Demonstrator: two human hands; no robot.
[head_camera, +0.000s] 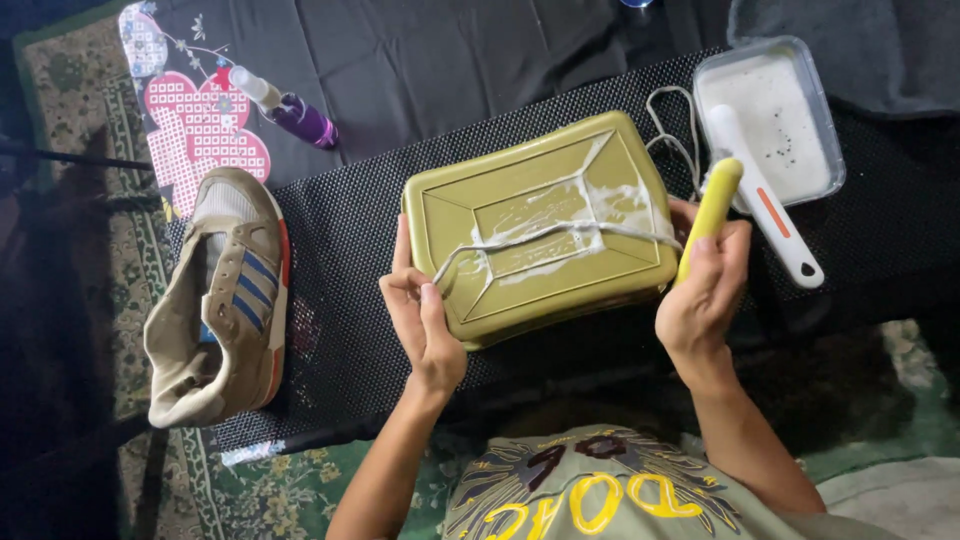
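Olive box lid (540, 225): smooth semi-gloss plastic, wet foam streaks, damp fabric shoelace (560, 232) across it. At 3 o'clock, yellow brush handle (712, 215): glossy plastic. At 9 o'clock, sneaker (222, 300): matt suede and mesh. Underneath, black mat (350, 230): rough open-weave texture. At 1 o'clock, clear plastic tub (770, 120), milky liquid.

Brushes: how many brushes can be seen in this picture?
2. The yellow brush is in the right hand, above the olive lid. The white brush lies across the tub of white liquid.
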